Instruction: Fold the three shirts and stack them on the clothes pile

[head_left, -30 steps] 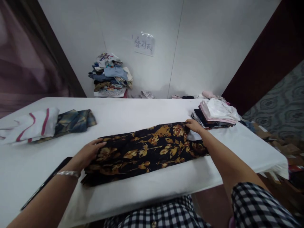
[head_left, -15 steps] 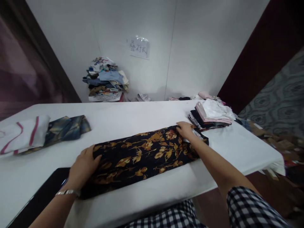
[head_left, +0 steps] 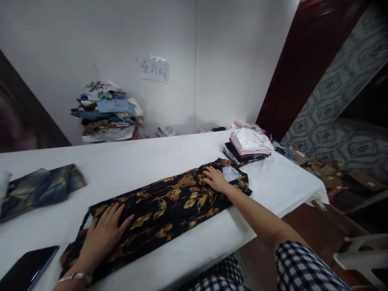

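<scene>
A black shirt (head_left: 169,202) with a brown and gold floral print lies folded into a long strip across the white table. My left hand (head_left: 104,232) rests flat on its left end, fingers spread. Near the other end, my right hand (head_left: 214,178) lies on the cloth with its fingers outstretched. Just beyond that hand, a pale lining patch (head_left: 230,173) shows at what looks like the collar. Neither hand has cloth gripped in it.
Folded clothes (head_left: 250,143) are stacked at the far right of the table (head_left: 145,159). A plaid garment (head_left: 45,186) lies at left, above a dark phone or tablet (head_left: 28,266). A tall clothes pile (head_left: 107,111) stands by the wall. A white plastic chair (head_left: 363,256) is at lower right.
My view has turned right. The left hand has gone from grasping the shirt's edge to lying flat on it. My right hand has moved off the far edge onto the cloth.
</scene>
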Demonstrator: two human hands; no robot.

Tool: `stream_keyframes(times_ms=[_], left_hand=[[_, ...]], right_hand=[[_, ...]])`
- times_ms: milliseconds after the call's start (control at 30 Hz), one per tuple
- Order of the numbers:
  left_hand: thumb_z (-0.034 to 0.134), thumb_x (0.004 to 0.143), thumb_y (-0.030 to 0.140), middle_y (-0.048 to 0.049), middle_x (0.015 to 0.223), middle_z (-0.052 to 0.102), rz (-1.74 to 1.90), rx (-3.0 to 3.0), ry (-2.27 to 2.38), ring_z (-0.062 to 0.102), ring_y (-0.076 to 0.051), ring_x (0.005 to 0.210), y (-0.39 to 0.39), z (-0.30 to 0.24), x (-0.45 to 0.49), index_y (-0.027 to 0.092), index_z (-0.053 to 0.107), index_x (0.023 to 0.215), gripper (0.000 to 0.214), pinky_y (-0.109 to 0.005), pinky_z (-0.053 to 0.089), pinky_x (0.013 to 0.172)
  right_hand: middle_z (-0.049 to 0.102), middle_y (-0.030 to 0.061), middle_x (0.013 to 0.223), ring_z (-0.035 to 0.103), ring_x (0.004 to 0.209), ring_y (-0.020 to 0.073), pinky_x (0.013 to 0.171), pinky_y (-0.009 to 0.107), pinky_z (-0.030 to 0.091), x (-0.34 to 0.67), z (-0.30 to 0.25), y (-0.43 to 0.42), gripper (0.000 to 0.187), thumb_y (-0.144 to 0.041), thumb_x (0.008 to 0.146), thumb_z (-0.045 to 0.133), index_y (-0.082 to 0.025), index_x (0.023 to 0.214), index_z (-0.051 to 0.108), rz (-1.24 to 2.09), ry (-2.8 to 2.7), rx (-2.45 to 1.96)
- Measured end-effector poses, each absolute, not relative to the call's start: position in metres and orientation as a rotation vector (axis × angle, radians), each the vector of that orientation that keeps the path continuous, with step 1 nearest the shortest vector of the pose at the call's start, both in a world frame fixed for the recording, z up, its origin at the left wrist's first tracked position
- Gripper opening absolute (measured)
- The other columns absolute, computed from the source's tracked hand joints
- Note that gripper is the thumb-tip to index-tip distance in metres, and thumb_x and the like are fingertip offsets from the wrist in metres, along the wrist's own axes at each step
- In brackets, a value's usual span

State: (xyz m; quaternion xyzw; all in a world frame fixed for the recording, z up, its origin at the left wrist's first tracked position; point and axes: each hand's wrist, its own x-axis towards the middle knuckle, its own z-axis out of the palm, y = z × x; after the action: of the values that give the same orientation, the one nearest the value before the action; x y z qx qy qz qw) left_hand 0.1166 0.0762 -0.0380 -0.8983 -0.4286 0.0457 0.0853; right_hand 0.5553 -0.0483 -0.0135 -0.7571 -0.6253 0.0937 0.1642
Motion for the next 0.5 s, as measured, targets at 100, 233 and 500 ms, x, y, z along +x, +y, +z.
stream_keyframes(times_ms=[100, 233, 500], left_hand=[[0.031, 0.087, 0.012, -0.0129, 0.152, 0.045, 0.079, -2.653, -1.274, 0.030, -0.038, 0.145, 0.076, -0.042, 0.115, 0.029, 0.067, 0.127, 0.056, -0.061, 0.030, 0.109], [0.036, 0.086, 0.018, -0.0165, 0.151, 0.045, -0.031, -2.649, -1.406, 0.030, -0.040, 0.144, 0.075, -0.046, 0.116, 0.024, 0.067, 0.127, 0.052, -0.063, 0.028, 0.110], [0.028, 0.089, 0.027, -0.0167, 0.151, 0.044, -0.026, -2.631, -1.463, 0.030, -0.038, 0.144, 0.073, -0.042, 0.119, 0.021, 0.065, 0.129, 0.055, -0.061, 0.029, 0.109]], right_hand=[[0.024, 0.0124, 0.163, 0.015, 0.151, 0.0286, 0.119, 0.052, 0.015, 0.565, -0.009, -0.043, 0.056, -0.044, 0.098, 0.042, -0.022, 0.150, 0.040, 0.125, -1.636, -2.287], [0.023, 0.0178, 0.162, 0.016, 0.151, 0.0325, 0.119, 0.051, 0.017, 0.571, -0.019, -0.033, 0.065, -0.050, 0.097, 0.041, -0.016, 0.152, 0.035, 0.229, -1.502, -2.480], [0.036, 0.0101, 0.158, 0.029, 0.147, 0.0289, 0.116, 0.047, 0.027, 0.585, -0.026, -0.027, 0.059, -0.052, 0.097, 0.041, -0.024, 0.149, 0.043, 0.245, -1.531, -2.434]])
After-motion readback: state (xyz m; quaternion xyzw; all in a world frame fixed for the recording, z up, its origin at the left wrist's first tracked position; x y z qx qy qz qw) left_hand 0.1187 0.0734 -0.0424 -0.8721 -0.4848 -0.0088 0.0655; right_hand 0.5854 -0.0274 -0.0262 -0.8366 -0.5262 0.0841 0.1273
